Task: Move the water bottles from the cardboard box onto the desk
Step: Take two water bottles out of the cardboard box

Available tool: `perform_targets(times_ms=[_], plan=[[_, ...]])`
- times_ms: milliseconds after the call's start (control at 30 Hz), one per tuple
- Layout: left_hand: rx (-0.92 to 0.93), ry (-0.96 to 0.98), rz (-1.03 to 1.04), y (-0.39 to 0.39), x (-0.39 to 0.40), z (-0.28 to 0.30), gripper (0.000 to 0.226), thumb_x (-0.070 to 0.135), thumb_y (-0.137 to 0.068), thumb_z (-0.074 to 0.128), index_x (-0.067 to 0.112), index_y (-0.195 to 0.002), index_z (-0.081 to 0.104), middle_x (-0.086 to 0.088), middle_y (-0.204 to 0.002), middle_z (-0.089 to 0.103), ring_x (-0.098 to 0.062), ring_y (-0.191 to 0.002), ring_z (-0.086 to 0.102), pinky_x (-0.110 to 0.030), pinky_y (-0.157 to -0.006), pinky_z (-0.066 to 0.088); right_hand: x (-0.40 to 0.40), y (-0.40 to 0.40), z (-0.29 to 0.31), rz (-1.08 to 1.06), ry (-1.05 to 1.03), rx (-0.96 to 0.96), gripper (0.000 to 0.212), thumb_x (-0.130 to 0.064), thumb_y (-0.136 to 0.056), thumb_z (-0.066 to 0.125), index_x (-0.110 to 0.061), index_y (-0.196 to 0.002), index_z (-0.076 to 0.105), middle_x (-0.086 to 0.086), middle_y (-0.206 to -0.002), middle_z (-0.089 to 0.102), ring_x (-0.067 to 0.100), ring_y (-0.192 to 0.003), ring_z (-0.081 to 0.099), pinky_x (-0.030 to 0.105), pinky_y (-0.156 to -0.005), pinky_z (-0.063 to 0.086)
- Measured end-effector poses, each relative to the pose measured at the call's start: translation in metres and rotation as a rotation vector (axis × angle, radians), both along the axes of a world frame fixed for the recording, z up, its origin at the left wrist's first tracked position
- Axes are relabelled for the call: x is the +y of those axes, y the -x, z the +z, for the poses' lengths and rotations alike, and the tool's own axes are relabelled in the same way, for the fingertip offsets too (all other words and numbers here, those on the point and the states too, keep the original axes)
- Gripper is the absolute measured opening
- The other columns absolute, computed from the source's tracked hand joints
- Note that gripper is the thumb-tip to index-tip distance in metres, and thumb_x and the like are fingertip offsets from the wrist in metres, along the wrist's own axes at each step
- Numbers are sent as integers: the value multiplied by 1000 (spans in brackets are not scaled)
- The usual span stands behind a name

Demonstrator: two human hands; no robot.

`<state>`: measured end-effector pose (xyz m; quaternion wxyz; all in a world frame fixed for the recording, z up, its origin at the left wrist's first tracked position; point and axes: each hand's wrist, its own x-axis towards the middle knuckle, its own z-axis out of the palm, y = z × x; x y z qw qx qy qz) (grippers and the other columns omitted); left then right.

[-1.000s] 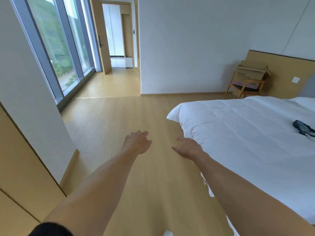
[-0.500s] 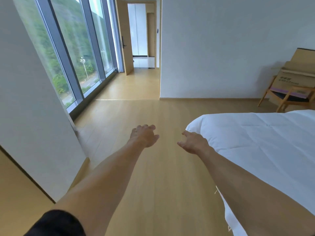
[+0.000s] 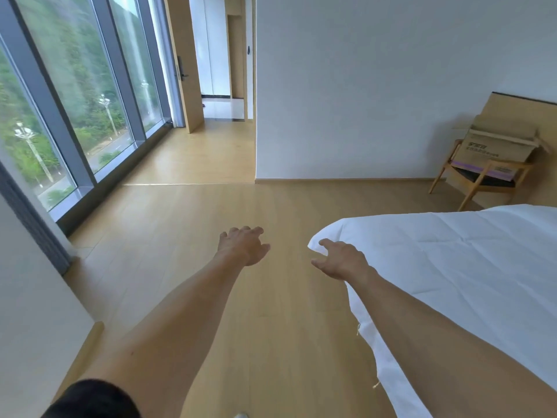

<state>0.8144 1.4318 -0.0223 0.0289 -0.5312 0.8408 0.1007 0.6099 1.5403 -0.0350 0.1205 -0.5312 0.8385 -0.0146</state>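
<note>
Both hands out front, empty.
Left hand [image 3: 244,245] and right hand [image 3: 339,260]: fingers loose, apart, touching nothing; cardboard box [image 3: 497,146] on far chair [image 3: 482,181].

Wooden floor [image 3: 211,212], white bed [image 3: 467,260], tall windows [image 3: 75,86], chair [image 3: 482,179]

nothing here reads clearly. the cardboard box [image 3: 497,146] on the wooden chair [image 3: 479,182] at the far right carries dark print on its side face, a bolder line above a thinner one, but both are too small and blurred to make out. along the box's lower edge runs a purple band [image 3: 482,168] with a pale label patch, also unreadable. no other text, number or sign shows anywhere in the room.
</note>
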Motion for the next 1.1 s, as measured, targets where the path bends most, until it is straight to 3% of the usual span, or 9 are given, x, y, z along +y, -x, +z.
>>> perform_targets(times_ms=[500,1100], plan=[[-19,-2,-166,101,-285,16,59,56,-100,37,37,-156,27,6,-161,32,-26,-147,29,-48,-119,22,-271,74,23,-88,-20,-2,63,-55,-97,47,-33,-154,30,1,-150,48,29,-139,39,40,-108,38],[-53,17,-68,233,-569,20,59,55,-101,38,36,-156,28,3,-161,33,-27,-146,30,-45,-116,24,-571,232,9,-48,-24,-5,66,-57,-94,47,-30,-153,32,5,-152,46,30,-139,41,42,-107,36]])
